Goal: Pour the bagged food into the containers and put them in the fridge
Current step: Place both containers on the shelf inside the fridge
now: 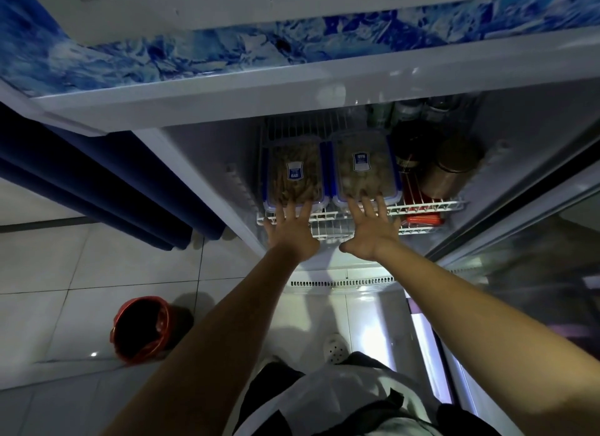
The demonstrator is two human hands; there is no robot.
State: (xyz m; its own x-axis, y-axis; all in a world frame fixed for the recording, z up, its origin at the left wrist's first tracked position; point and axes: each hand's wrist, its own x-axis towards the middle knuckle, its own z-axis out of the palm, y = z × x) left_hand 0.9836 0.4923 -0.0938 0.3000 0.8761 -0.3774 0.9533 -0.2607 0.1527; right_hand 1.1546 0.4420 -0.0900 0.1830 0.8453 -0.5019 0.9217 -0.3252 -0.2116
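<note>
Two containers (295,175) touch the left hand (290,231) and right hand (370,227) fingertips.

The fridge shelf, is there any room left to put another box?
Little. Two containers fill the wire shelf from its left edge to the middle, jars crowd the right. Bare wire shows only behind the left container and along the front edge, where both hands press.

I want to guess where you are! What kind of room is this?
Probably a kitchen or a small shop: an open fridge with a wire shelf holding two food containers, tiled floor, and a red bucket.
</note>
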